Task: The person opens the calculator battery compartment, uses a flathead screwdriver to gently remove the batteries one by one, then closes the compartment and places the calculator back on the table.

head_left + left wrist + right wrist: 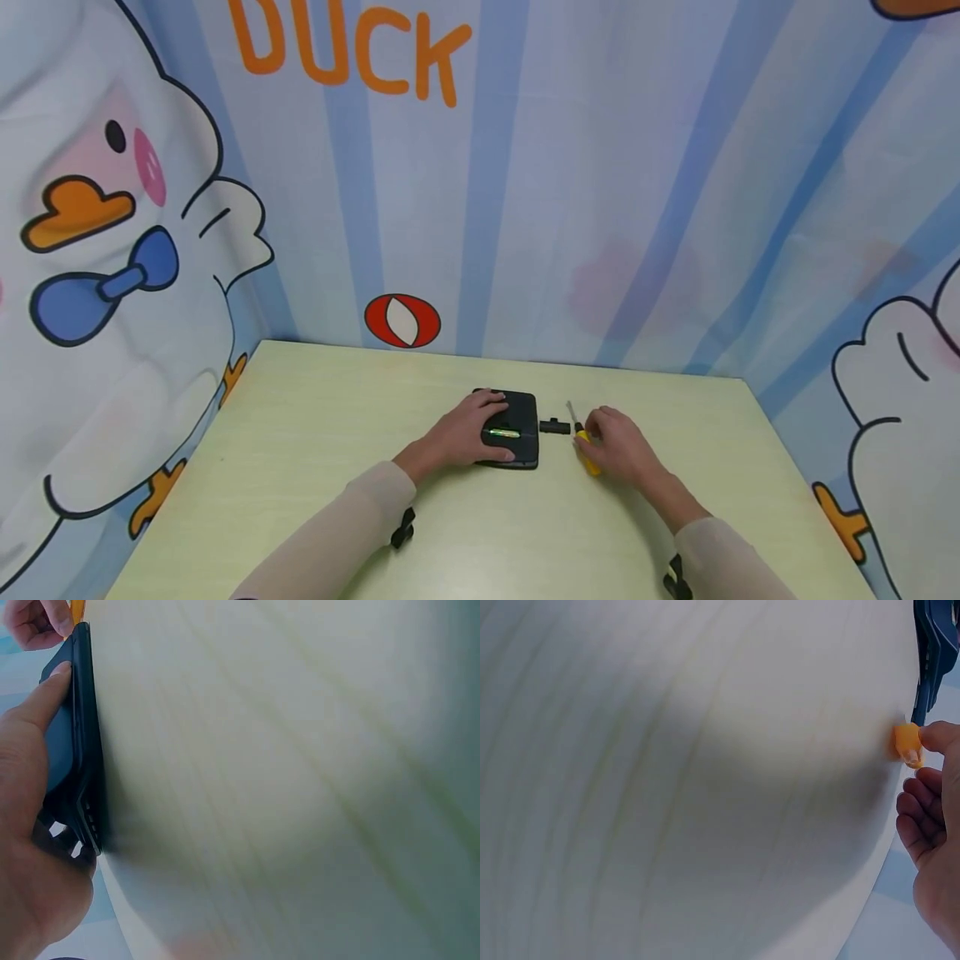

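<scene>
A flat black device (527, 433) lies on the table with its battery slot uncovered and a green battery (504, 432) showing in it. My left hand (468, 429) holds the device from its left side, thumb over the near part and fingers toward the far edge. Just right of the device is a small black battery cover (555, 427) with a tab. With thumb and fingers, my right hand (618, 446) pinches the yellow handle of a screwdriver (588, 457), whose metal shaft points away from me. The right wrist view shows the thumb against the handle (907, 742) and the remaining fingers curled below.
The pale yellow table (322, 433) ends at a striped blue fabric backdrop (555, 208) with cartoon ducks. More of this fabric hangs at the left and right sides. Both forearms reach in from the near edge.
</scene>
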{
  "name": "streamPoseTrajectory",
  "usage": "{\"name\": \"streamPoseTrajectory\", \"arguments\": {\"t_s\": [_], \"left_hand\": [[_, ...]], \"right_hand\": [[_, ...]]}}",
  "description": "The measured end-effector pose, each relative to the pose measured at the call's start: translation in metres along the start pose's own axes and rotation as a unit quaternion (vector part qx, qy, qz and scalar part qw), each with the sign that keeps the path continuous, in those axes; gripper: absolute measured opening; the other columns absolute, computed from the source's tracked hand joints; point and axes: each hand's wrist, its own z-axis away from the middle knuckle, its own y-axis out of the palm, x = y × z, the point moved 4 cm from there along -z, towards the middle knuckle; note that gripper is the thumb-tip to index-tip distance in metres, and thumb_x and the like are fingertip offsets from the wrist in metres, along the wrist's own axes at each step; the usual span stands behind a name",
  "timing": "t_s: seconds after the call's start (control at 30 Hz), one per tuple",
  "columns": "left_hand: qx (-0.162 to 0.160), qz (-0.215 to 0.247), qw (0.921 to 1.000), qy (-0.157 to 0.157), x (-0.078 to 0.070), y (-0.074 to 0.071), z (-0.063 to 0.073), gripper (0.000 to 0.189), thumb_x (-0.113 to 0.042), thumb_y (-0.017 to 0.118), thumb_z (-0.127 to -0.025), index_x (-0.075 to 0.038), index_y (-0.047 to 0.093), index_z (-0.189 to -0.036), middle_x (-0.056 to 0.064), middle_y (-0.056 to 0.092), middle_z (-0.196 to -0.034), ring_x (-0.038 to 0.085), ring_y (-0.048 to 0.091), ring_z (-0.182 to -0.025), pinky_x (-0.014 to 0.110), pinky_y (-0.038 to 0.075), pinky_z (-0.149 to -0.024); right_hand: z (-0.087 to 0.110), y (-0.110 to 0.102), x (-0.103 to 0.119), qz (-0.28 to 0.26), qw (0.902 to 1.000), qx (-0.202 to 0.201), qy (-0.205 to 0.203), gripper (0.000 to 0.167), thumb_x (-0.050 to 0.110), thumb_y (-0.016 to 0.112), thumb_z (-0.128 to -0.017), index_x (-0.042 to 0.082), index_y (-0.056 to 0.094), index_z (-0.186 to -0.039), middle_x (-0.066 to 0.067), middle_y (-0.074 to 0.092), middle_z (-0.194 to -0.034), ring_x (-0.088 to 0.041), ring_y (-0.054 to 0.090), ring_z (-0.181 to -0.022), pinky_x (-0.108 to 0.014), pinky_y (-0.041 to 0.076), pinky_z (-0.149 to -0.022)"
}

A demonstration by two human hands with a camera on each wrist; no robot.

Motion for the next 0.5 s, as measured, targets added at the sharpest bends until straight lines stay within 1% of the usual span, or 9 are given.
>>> {"name": "streamPoseTrajectory", "arguments": {"t_s": [0.17,0.5], "left_hand": [[-0.004,0.004,1.0,0.006,-0.0008,-0.0013,0.0006,0.092,-0.064,0.078,-0.089,-0.016,0.047,-0.161,0.002,0.036,-0.17,0.027,0.025,-0.16,0.05,0.038,-0.121],[-0.004,0.004,1.0,0.005,-0.0006,-0.0008,0.0012,0.092,-0.064,0.078,-0.089,-0.017,0.047,-0.162,0.0,0.035,-0.17,0.025,0.025,-0.16,0.048,0.038,-0.121]], "right_hand": [[0.0006,0.0015,-0.0027,-0.004,1.0,-0.005,-0.005,0.017,0.017,0.081,-0.09,0.007,0.069,-0.088,0.001,0.057,-0.081,-0.015,0.05,-0.072,-0.036,0.048,-0.068],[0.0022,0.0068,-0.0061,-0.008,0.9997,-0.022,0.008,0.015,0.015,0.079,-0.09,0.007,0.067,-0.087,0.001,0.052,-0.077,-0.015,0.047,-0.069,-0.033,0.041,-0.063]]}}
